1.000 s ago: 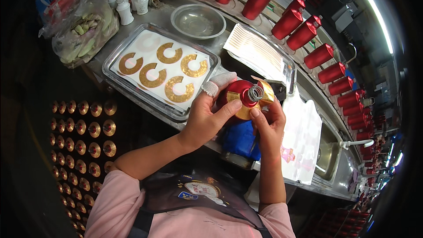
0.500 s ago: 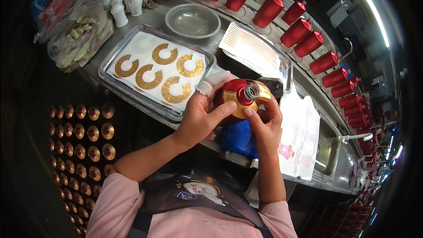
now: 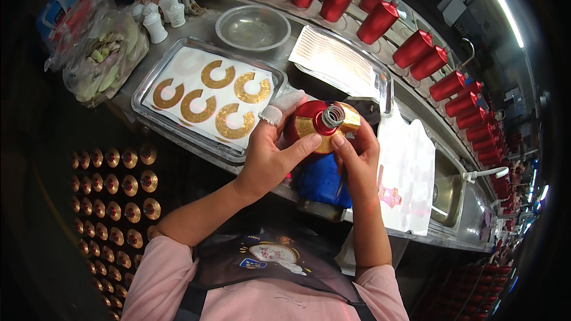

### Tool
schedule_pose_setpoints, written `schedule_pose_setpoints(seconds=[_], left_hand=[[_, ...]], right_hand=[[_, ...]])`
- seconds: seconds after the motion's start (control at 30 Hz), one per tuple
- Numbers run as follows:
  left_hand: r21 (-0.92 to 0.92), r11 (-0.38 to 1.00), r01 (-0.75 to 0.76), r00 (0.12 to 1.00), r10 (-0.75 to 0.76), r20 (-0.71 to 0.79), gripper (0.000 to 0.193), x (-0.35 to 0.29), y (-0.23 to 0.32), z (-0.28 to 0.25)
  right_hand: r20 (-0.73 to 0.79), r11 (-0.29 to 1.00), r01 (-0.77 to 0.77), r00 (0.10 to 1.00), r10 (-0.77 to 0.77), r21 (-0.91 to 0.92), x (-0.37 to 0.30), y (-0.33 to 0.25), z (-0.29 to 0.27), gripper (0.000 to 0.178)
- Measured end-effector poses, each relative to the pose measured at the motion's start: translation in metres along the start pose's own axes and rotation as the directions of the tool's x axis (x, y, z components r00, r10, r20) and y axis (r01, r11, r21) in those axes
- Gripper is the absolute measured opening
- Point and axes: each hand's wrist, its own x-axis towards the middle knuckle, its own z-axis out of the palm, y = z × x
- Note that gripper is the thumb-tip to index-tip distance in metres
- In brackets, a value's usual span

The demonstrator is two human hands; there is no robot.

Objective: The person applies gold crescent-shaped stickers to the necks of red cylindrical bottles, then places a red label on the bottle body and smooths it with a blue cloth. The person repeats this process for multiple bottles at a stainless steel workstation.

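Between my hands is a red bottle (image 3: pixel 310 110) with a bare threaded neck, tilted so that its top faces me. A gold C-shaped decal (image 3: pixel 306 126) lies around its shoulder. My left hand (image 3: pixel 272 147), with white covers on some fingers, grips the bottle's left side, thumb pressed on the decal. From the right, my right hand (image 3: pixel 358 153) holds the bottle, its thumb on the decal near the other thumb. To the left, a metal tray (image 3: pixel 140 98) holds a white sheet (image 3: pixel 196 120) with several gold C-shaped decals (image 3: pixel 198 106).
A metal bowl (image 3: pixel 253 28) stands behind the tray. Farther right lie a tray of striped sheets (image 3: pixel 333 56), a white cloth (image 3: pixel 410 172) and a sink (image 3: pixel 447 193). Red bottles (image 3: pixel 379 22) line a conveyor behind. Gold-topped bottles (image 3: pixel 130 185) stand low at left.
The bottle has turned slightly between my hands, and my right thumb has shifted along the decal toward my left. The view has swung a little, and the bottles on the conveyor have changed position.
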Motion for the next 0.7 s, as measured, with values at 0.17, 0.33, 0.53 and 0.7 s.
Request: schedule_pose_setpoints(seconds=[0.17, 0.33, 0.53, 0.7], left_hand=[[0.063, 0.998, -0.021, 1.0, 0.021, 0.002, 0.067, 0.0015, 0.0003, -0.0018], [-0.046, 0.998, 0.045, 0.999, -0.045, 0.015, 0.065, 0.0037, 0.0021, -0.0069], [-0.058, 0.997, 0.043, 0.999, -0.044, -0.01, 0.063, 0.0049, -0.0005, -0.0059], [-0.055, 0.998, 0.04, 0.999, -0.039, 0.012, 0.064, 0.0053, 0.0002, -0.0073]], right_hand=[[0.022, 1.0, 0.004, 1.0, -0.004, 0.0, 0.0024, 0.0011, -0.0039, 0.051], [0.032, 1.0, -0.004, 0.999, 0.003, 0.03, 0.0019, 0.0011, -0.0038, 0.052], [0.036, 0.997, 0.073, 0.997, -0.072, -0.015, 0.0008, 0.003, 0.0002, 0.056], [0.055, 0.994, 0.1, 0.994, -0.098, -0.051, 0.0011, 0.0013, -0.001, 0.055]])
